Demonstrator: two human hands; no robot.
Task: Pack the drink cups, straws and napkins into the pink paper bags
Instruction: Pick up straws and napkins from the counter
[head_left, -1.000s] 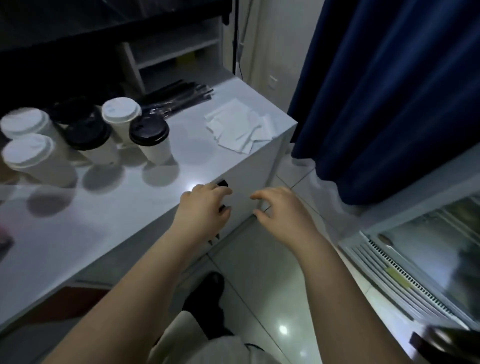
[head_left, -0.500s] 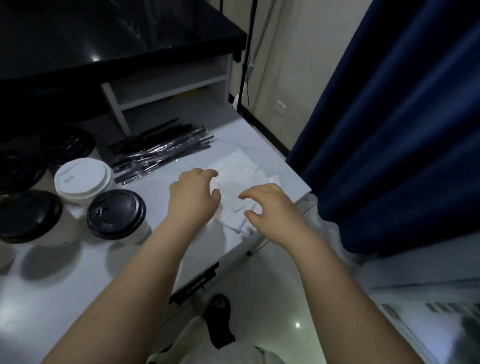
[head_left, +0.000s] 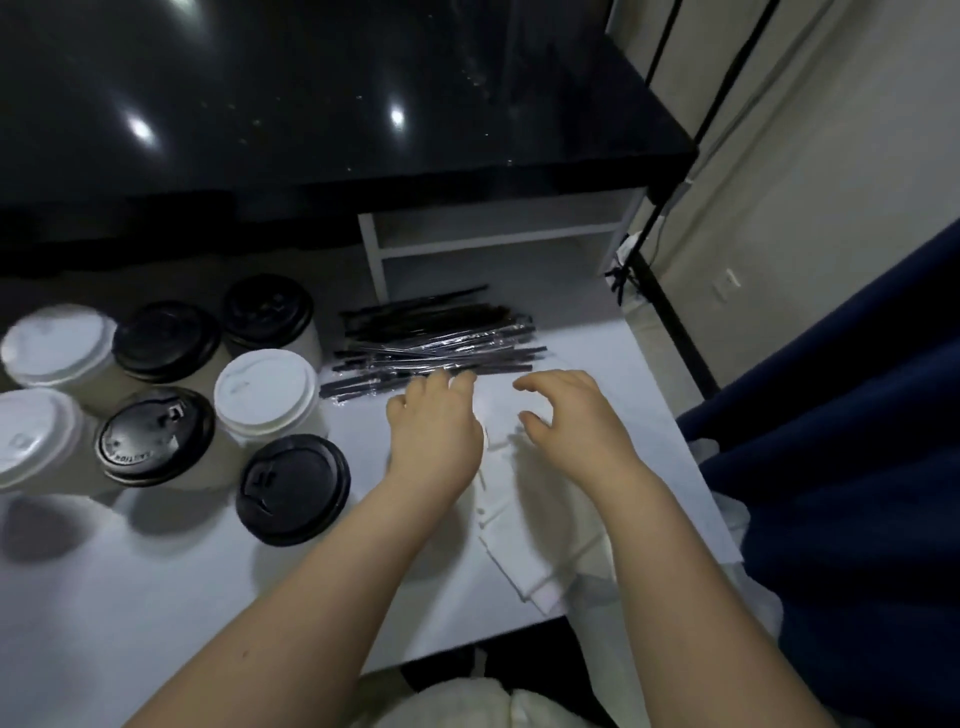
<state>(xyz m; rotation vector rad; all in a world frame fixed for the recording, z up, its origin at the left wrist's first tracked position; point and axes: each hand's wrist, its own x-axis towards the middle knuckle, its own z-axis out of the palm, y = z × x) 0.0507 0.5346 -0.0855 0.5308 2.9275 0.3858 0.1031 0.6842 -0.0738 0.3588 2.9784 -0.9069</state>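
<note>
Evidently the napkins (head_left: 522, 540) are the step in hand: a loose, overlapping heap of thin white sheets, corners askew, on the white counter (head_left: 156, 613) near its right edge, between and under both hands. The left hand (head_left: 434, 441) has its fingers loosely extended and the right hand (head_left: 571, 431) has them half-curled; neither holds anything, so the next move probably calls for pinching off a few sheets. Just beyond the fingertips lie the wrapped black straws (head_left: 436, 343), the lidded cups (head_left: 265, 389) stand to the left, and no pink bag is in view.
</note>
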